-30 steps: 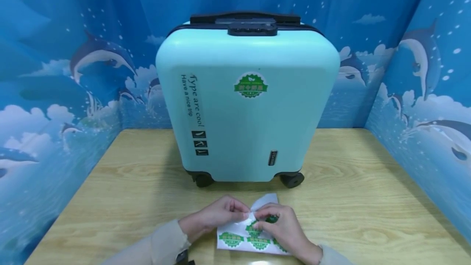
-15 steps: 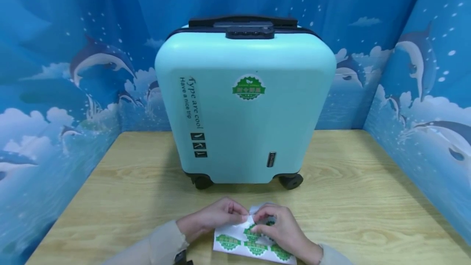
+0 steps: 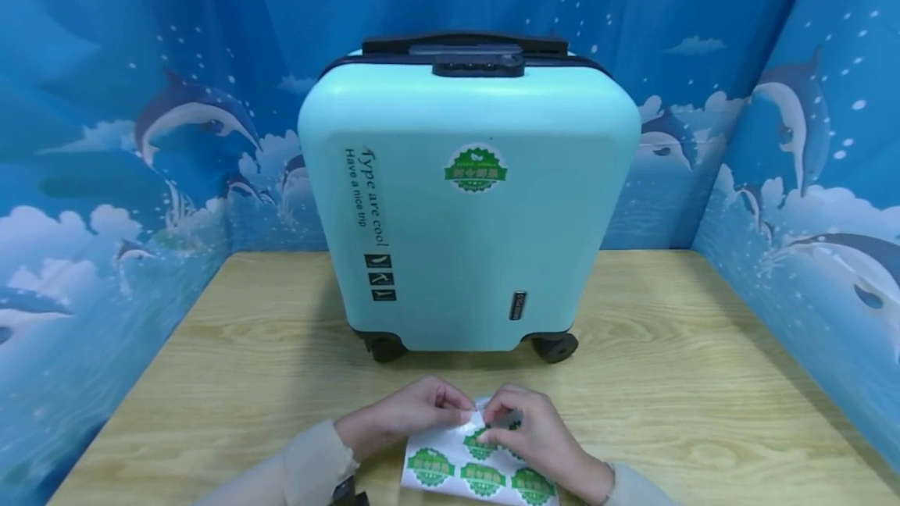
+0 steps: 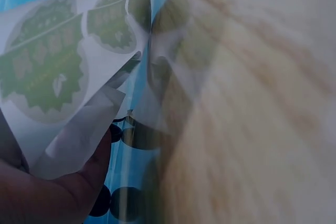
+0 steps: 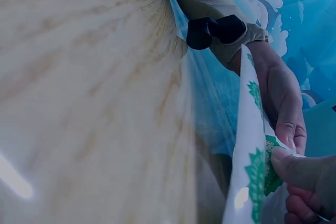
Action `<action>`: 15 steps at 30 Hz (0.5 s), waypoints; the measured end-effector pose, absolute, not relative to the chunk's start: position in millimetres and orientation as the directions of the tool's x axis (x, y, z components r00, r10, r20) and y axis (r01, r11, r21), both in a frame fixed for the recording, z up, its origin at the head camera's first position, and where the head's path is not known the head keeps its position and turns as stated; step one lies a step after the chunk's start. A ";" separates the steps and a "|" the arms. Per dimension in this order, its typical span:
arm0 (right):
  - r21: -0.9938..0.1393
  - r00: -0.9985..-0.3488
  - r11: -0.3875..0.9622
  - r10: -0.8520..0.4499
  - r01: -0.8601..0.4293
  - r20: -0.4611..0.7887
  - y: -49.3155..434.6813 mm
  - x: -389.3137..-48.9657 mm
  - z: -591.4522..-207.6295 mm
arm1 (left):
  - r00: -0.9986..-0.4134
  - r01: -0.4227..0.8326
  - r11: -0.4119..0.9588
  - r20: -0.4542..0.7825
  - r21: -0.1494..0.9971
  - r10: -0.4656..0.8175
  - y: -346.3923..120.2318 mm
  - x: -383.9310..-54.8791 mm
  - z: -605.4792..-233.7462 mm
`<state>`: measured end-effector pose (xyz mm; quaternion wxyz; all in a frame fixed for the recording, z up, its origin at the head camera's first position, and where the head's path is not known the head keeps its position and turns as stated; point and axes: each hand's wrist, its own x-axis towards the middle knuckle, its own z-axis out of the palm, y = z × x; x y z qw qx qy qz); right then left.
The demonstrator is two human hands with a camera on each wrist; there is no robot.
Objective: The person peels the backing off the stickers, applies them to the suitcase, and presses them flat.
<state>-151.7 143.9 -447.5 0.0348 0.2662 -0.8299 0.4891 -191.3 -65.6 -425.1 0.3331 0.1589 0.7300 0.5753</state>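
A white sheet of round green stickers (image 3: 450, 439) is held tilted up over the table's front. My left hand (image 3: 420, 411) pinches the sheet's upper edge between thumb and fingers; its thumb (image 4: 58, 198) shows low in the left wrist view beside the folded edge. My right hand (image 3: 537, 436) is close beside it, fingers curled at the same edge. In the right wrist view, the right thumb (image 5: 302, 171) presses on a green sticker (image 5: 271, 174); whether it has lifted from the sheet I cannot tell. The right fingers hide part of the sheet.
A mint-green suitcase (image 3: 457, 248) stands upright behind the hands on the wooden table (image 3: 668, 397). One round green sticker (image 3: 475, 169) is on its upper front. Blue dolphin-print curtains (image 3: 84, 100) enclose the back and sides.
The sheet has swung lower and nearer the front edge, and its raised back flap has dropped mostly behind the right hand. Both hands keep nearly the same place. The head view has shifted slightly.
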 end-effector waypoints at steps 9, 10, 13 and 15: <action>-0.813 -0.857 0.354 -0.415 -0.463 0.307 142.9 -151.9 -445.0 | -0.736 -0.108 0.308 -0.284 0.945 0.614 -66.5 -192.8 -425.4; -0.818 -0.858 0.350 -0.416 -0.456 0.300 142.9 -152.0 -444.7 | -0.737 -0.105 0.311 -0.284 0.944 0.614 -66.8 -193.1 -425.4; -0.835 -0.863 0.338 -0.421 -0.435 0.279 143.5 -152.7 -444.7 | -0.739 -0.094 0.324 -0.284 0.941 0.611 -67.8 -194.0 -425.2; -0.842 -0.864 0.333 -0.425 -0.426 0.269 144.0 -153.4 -445.4 | -0.739 -0.089 0.330 -0.285 0.940 0.611 -68.4 -194.7 -424.9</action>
